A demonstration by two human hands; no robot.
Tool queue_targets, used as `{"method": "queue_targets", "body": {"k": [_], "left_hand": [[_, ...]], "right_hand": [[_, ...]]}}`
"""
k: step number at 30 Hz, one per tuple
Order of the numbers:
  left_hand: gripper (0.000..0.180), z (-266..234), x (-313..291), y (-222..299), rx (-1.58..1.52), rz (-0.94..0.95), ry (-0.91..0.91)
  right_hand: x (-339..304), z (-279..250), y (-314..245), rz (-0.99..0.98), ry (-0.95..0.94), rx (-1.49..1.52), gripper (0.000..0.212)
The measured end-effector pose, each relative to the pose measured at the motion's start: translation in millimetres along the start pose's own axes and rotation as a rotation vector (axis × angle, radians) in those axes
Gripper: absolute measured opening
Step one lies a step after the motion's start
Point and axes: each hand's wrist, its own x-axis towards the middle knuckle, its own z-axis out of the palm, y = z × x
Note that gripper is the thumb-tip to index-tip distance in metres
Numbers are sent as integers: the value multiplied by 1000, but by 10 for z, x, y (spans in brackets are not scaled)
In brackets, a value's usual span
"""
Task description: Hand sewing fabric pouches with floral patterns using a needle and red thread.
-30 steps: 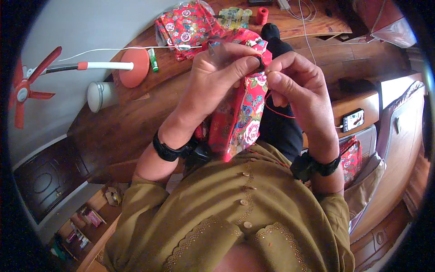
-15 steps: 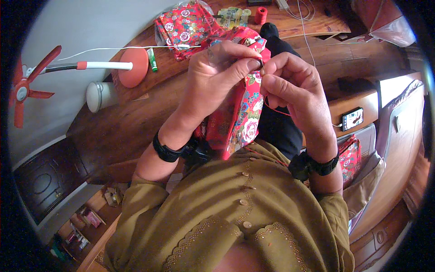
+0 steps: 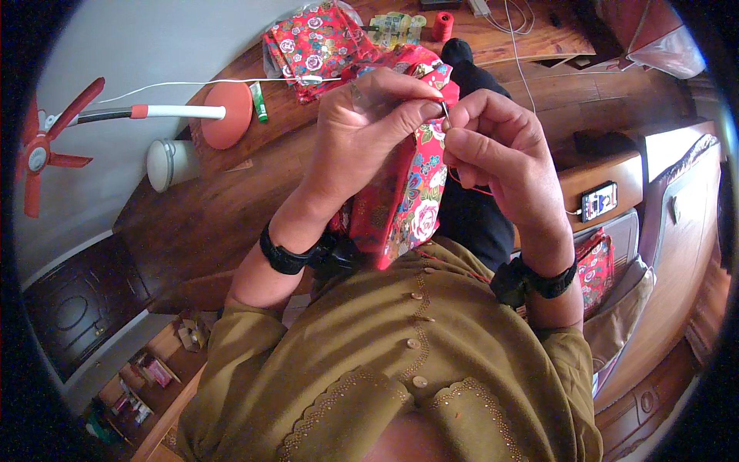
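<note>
Red flowered cloth (image 3: 422, 202) hangs from my left hand (image 3: 358, 127) toward my lap, its upper edge pinched between thumb and forefinger. Opposite it, my right hand (image 3: 504, 146) is closed, with thumb and forefinger around a thin sewing needle (image 3: 446, 112). The needle stands close to the left fingertips at the cloth's edge; whether its tip is in the cloth I cannot tell. Red thread (image 3: 479, 189) shows below the right fingers, partly hidden by that hand.
On the wooden table ahead lie more flowered cloth (image 3: 319, 38), a red thread spool (image 3: 443, 27) and a green tube (image 3: 259, 103). A fan (image 3: 223, 115) stands at left, near a white bin (image 3: 171, 164). A phone (image 3: 599, 202) lies on the right-hand cabinet.
The right fingers have shifted slightly, and the needle now shows more plainly between the hands. Less of the red thread loop is visible. The left hand stays nearly still on the cloth.
</note>
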Motion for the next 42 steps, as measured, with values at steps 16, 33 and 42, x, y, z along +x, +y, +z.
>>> {"method": "queue_targets", "body": {"k": [16,33,42], "left_hand": [[9,-11,10,-12,15,30,-6],[8,-48,50,-70,149,228,-16],[9,-32,57,-63,169,247,-6]], "right_hand": [[1,5,-14,14,12,-34,7],[11,27,-59,13,54,-58,6],[16,75,-89,-58,94,-161,10]]}}
